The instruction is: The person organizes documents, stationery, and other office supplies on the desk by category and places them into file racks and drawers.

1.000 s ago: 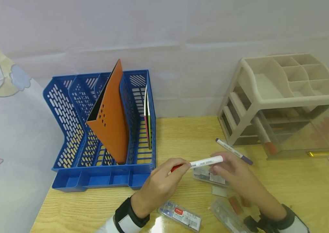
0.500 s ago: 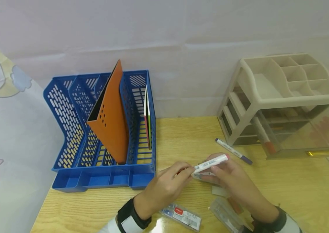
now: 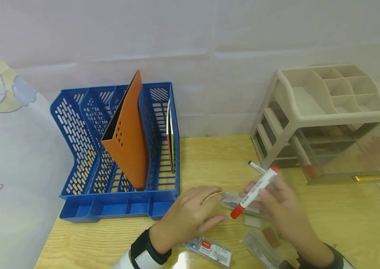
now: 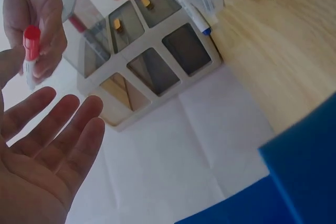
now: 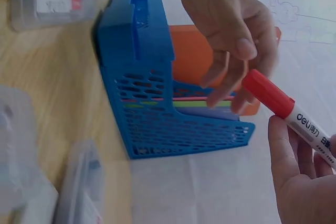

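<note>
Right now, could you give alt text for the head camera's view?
A person's right hand holds a red-capped white marker above a wooden table, the empty left hand beside it. Farther back, a cream drawer organizer stands right of a blue rack holding an orange folder.

The white marker (image 3: 254,192) has been let go by the left hand (image 3: 190,211), by which its lower end was pinched in both earlier pictures; it is now held by the right hand (image 3: 278,203) alone. It has been shifted closer to the drawer unit (image 3: 294,119) and turned to a steeper slant, its red cap (image 3: 237,211) now uncovered at the end farther from that unit. The left hand's fingers have been loosened. The blue-tipped pen (image 3: 257,167), just beside the drawer unit, has been partly hidden.
</note>
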`<state>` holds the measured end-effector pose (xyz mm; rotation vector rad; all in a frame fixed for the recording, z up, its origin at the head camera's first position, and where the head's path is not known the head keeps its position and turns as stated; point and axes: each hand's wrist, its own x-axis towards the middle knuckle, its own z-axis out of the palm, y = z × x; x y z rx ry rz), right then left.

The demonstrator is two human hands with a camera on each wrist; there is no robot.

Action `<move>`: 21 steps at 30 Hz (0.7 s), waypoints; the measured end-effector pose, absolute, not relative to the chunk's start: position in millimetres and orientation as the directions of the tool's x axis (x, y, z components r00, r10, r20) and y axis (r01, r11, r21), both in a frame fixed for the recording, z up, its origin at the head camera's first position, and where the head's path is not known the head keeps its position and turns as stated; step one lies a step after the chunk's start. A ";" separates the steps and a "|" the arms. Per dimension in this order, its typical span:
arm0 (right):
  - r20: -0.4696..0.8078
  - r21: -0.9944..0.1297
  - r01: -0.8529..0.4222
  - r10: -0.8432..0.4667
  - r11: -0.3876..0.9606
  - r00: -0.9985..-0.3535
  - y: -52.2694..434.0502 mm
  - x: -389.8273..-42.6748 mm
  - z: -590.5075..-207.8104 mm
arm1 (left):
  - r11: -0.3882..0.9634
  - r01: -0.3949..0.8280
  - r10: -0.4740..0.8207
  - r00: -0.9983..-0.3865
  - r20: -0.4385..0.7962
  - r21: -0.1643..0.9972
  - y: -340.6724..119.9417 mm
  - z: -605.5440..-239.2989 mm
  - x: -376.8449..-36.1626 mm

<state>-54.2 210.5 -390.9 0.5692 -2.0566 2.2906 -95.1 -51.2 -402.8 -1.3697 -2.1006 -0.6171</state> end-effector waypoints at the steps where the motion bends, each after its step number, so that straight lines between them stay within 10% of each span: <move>1: 0.269 -0.962 -0.247 -0.234 -0.121 -0.934 213.1 -52.7 -387.7 | 0.378 0.923 0.671 -0.328 0.665 0.073 -52.2 -401.6 -95.9; 21: 0.257 -0.953 -0.256 -0.014 0.164 -0.966 297.4 -33.8 -320.0 | 0.443 0.896 0.778 -0.382 0.498 -0.005 -60.8 -400.6 -98.7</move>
